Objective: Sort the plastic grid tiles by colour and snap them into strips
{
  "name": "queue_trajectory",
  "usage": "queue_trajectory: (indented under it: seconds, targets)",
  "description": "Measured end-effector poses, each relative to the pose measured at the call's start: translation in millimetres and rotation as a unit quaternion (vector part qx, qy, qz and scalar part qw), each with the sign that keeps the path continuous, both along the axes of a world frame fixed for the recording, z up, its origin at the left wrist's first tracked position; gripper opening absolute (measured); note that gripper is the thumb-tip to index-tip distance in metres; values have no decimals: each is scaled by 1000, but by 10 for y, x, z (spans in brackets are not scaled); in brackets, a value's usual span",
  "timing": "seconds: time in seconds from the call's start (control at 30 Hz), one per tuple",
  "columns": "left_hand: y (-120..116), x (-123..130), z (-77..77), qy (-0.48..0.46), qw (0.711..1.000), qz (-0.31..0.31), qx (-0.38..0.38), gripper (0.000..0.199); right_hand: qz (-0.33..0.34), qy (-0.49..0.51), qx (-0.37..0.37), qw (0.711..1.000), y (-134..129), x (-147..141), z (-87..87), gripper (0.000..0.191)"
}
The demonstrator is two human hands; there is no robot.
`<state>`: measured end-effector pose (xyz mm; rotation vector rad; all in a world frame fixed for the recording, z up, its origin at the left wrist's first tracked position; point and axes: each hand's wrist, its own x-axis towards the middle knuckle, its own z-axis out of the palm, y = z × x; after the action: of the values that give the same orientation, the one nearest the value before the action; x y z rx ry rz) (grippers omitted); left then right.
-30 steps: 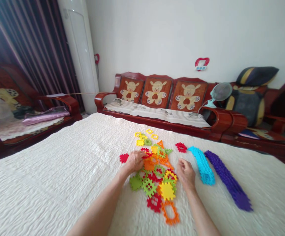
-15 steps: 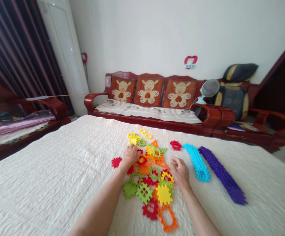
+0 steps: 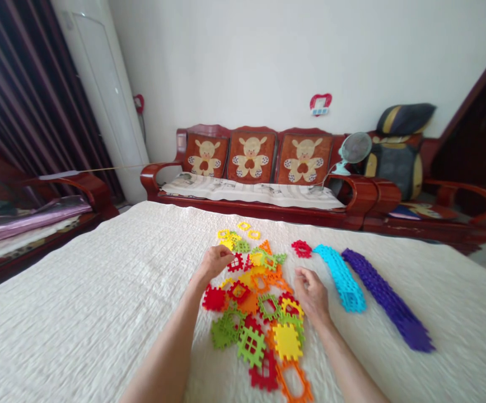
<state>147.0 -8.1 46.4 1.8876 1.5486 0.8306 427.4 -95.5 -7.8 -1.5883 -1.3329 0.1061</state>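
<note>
Flat notched plastic pieces in red, yellow, green and orange lie in a loose pile on a white quilted cover. My left hand (image 3: pixel 215 261) pinches the edge of a red window piece (image 3: pixel 235 262) at the pile's left side. Over the cover right of the pile is my right hand (image 3: pixel 311 291), fingers curled together; whether they hold anything is hidden. A red ring piece (image 3: pixel 301 249) lies beyond it. Further right are a light blue stack (image 3: pixel 344 280) and a purple stack (image 3: pixel 388 299), each lying on its side. A yellow square (image 3: pixel 287 341) rests near the front.
The white cover (image 3: pixel 100 291) spreads over the table. Behind it stands a red wooden sofa (image 3: pixel 251 204) with three bear cushions. A small fan (image 3: pixel 355 148) and a massage seat (image 3: pixel 395 168) are at the back right.
My left hand has moved slightly left and now grips the red window piece. A solid red piece lies closer to the pile. My right hand has barely moved.
</note>
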Motion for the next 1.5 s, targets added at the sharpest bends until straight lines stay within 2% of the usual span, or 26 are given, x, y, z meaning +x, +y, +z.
queue_trajectory:
  seconds: [0.1, 0.17, 0.27, 0.4, 0.6, 0.8, 1.0, 1.17, 1.33, 1.5]
  targets:
    - [17, -14, 5, -70, 997, -4, -28, 26, 2, 3, -5, 1000, 4, -3, 9, 36]
    - [-8, 25, -2, -78, 995, -23, -51, 28, 6, 4, -13, 1000, 5, -5, 10, 37]
    - [-80, 133, 9, 6, 998, -59, -36, 24, 12, 5, -20, 1000, 5, -5, 10, 37]
    - [-131, 330, 72, 140, 988, -57, 14, 31, 13, 7, -25, 1000, 7, -4, 9, 35]
    - [-27, 625, 76, 238, 969, -63, 8, 31, 16, 11, -16, 1000, 9, -9, -12, 33]
    - [20, 661, 29, 299, 950, -90, 20, 27, 13, -6, -4, 1000, -2, -30, 5, 31]
    - [-17, 569, -7, 288, 950, -106, 50, 26, 17, -6, -7, 1000, -14, -45, 15, 30]
    - [78, 402, 22, 255, 960, -100, 61, 26, 18, -5, -10, 1000, 1, -40, 4, 31]
    - [176, 260, 19, 202, 975, -66, 68, 27, 17, -5, -23, 1000, 4, -32, 0, 33]
    - [157, 326, 5, 151, 985, -32, 76, 29, 14, -5, -21, 1000, 10, -13, -21, 33]
